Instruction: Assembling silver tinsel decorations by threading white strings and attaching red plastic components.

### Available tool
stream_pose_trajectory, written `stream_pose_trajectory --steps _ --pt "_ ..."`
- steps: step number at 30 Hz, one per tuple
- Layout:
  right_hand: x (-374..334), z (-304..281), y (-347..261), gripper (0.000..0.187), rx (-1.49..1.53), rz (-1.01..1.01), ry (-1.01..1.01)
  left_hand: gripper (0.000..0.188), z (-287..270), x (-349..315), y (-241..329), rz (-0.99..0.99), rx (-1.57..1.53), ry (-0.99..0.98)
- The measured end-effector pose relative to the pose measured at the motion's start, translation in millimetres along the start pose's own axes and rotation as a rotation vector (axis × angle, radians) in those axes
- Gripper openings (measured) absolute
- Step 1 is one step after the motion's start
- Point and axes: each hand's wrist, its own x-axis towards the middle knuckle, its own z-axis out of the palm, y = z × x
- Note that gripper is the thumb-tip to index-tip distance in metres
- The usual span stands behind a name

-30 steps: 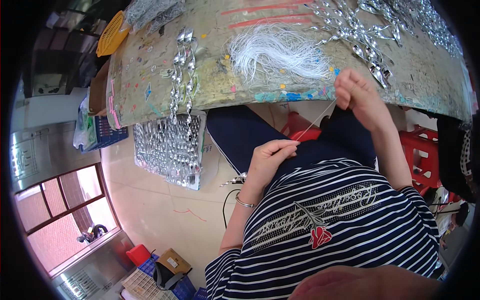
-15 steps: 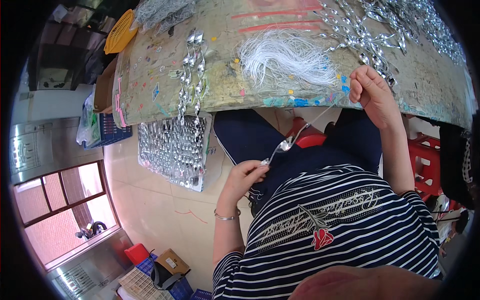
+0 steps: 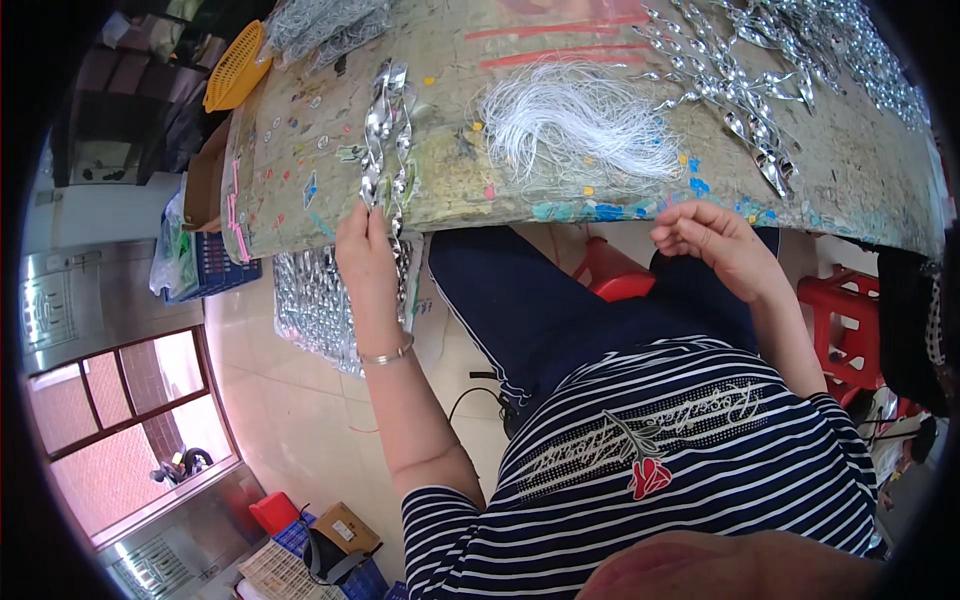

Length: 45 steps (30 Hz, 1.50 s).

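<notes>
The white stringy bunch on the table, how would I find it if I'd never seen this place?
Start at the big paint-speckled worktable across the top. Near its middle, close to the front edge, lies the bunch of white threads, fanned out like a loose tassel. Unlike the shiny silver leaf-shaped pieces to its right and the silver strand by the left hand, it is soft, matte and hair-thin.

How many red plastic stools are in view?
2: one red stool under the table edge between the person's legs, another red stool at right beside the right arm. More may be hidden.

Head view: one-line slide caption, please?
Left hand at hanging silver strands; right hand closed at worktable edge.
</notes>
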Motion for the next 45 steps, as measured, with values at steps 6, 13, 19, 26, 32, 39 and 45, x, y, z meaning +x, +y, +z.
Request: stream_pose_trajectory --steps 6,13,19,26,32,39,45 --pt "-5.1 -2.5 7.6 0.024 0.007 0.063 0.049 0.027 40.1 36.2 -9.3 0.164 0.208 0.067" --pt "-3.1 -1.9 9.5 0.026 0.011 0.115 0.057 0.028 71.6 33.3 10.6 0.235 0.187 0.094" --pt "3.0 2.6 10.8 0.026 -0.01 0.136 0.056 0.029 75.3 34.8 13.0 0.316 0.154 0.092" --pt "2.0 9.3 13.1 0.025 -0.056 0.143 0.043 0.03 69.0 45.0 2.5 -0.111 -0.203 0.001" --pt "-0.7 6.4 16.5 0.024 -0.084 0.15 0.063 0.033 65.4 39.0 6.9 0.33 0.239 0.198" --pt "-2.1 -6.1 19.8 0.023 -0.059 0.151 0.046 0.078 58.7 26.5 6.6 0.418 0.474 0.187" --pt "-8.3 -31.8 1.4 0.024 -0.271 -0.059 0.22 0.068 71.3 41.3 -28.5 0.213 0.434 0.019"
